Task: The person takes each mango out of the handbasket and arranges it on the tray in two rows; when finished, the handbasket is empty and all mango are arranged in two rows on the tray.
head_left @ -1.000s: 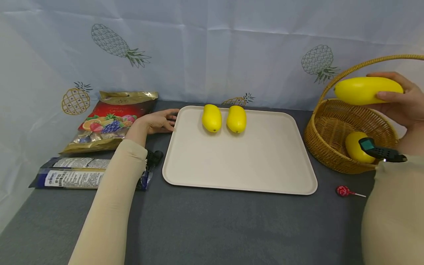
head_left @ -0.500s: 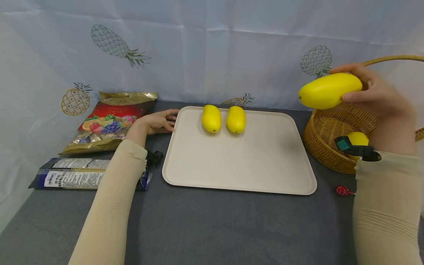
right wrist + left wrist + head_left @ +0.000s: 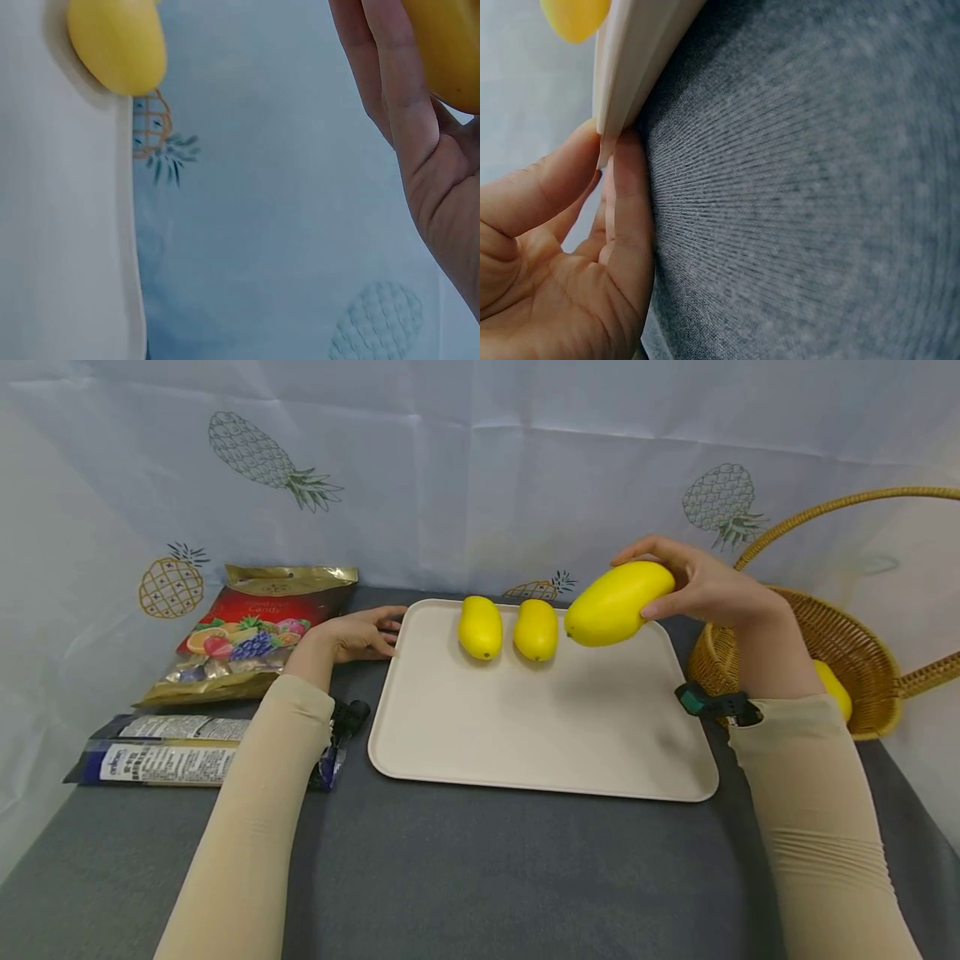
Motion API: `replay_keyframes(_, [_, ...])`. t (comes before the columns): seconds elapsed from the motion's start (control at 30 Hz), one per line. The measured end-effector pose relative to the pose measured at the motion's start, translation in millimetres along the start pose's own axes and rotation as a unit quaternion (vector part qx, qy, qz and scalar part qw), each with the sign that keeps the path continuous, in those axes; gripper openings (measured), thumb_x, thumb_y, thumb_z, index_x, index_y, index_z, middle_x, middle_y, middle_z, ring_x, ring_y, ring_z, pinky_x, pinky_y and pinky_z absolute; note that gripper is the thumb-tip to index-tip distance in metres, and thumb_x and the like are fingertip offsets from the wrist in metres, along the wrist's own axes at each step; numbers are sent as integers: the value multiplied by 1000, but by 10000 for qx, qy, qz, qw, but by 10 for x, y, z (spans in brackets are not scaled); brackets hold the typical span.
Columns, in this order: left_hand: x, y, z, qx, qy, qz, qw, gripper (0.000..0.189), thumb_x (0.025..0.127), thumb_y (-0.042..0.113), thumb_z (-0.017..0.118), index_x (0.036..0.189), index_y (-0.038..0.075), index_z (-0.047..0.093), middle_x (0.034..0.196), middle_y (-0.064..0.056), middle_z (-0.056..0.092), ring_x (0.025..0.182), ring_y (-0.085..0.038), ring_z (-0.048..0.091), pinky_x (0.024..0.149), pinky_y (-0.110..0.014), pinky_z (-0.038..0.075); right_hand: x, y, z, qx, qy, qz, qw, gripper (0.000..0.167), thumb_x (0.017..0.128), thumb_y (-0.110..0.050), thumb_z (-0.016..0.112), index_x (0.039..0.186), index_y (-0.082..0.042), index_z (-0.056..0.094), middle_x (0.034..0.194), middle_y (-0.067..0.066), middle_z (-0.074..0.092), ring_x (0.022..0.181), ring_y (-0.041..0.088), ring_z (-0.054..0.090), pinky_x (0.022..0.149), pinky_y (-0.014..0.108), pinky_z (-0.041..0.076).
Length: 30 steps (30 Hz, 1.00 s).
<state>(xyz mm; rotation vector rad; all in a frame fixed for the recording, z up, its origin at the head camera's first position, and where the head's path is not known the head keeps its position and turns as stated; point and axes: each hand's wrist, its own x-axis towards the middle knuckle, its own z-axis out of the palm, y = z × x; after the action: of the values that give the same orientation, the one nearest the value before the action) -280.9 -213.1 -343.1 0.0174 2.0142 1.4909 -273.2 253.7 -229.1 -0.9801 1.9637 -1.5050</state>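
My right hand [image 3: 697,581] holds a yellow mango [image 3: 618,603] above the right back part of the beige tray [image 3: 525,727], thumb on the near side and fingers over the far side. The right wrist view catches only part of this hand [image 3: 420,135] against the mango [image 3: 450,52]. On the tray, near its back edge, lie two more mangoes, a left one [image 3: 480,628] and a right one [image 3: 536,631]. At the tray's left edge is my left hand [image 3: 363,635]. In the left wrist view its thumb and fingers pinch the tray rim [image 3: 622,82].
A wicker basket [image 3: 847,627] with a tall handle stands right of the tray, a mango [image 3: 832,689] inside partly hidden by my right arm. At left lie a red candy bag [image 3: 258,627] and a long blue-ended packet [image 3: 172,760]. A pineapple-print cloth [image 3: 450,485] hangs behind.
My right hand has carried the mango leftward from above the basket to above the tray. The lollipop at right is now hidden by the arm. My left hand stays put.
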Motion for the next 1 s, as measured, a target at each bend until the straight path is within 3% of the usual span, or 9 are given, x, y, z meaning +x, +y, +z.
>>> replay_keyframes(0.23, [0, 19, 6, 34, -9, 16, 10000, 87, 94, -10, 54, 161, 21, 10, 159, -17, 18, 134, -26, 37, 100, -27, 50, 299, 105, 253, -644, -211, 553, 9962, 57, 87, 9, 65, 136, -16, 50, 131, 2, 51, 101, 18, 58, 84, 25, 57])
replay_keyframes(0.47, [12, 16, 10, 48, 15, 11, 10000, 87, 93, -10, 55, 161, 21, 10, 159, -17, 19, 130, -24, 40, 91, -22, 52, 522, 225, 500, -618, -558, 764, 9936, 60, 83, 4, 72, 136, -14, 50, 140, 4, 46, 113, 25, 54, 89, 30, 55])
replay_keyframes(0.77, [0, 15, 14, 105, 26, -15, 9999, 87, 94, -10, 54, 161, 21, 8, 160, -17, 18, 139, -28, 35, 113, -38, 43, 740, 388, 763, -761, -1124, 937, 9863, 63, 81, -8, 77, 137, -14, 48, 140, 4, 42, 117, 28, 49, 97, 37, 47])
replay_keyframes(1.0, [-3, 5, 11, 92, 23, 19, 10000, 86, 94, -10, 53, 161, 21, 8, 159, -18, 17, 137, -27, 36, 113, -37, 42, 855, 513, 939, -720, -1377, 1157, 9811, 66, 80, -12, 79, 138, -15, 47, 140, 7, 43, 120, 25, 47, 100, 35, 45])
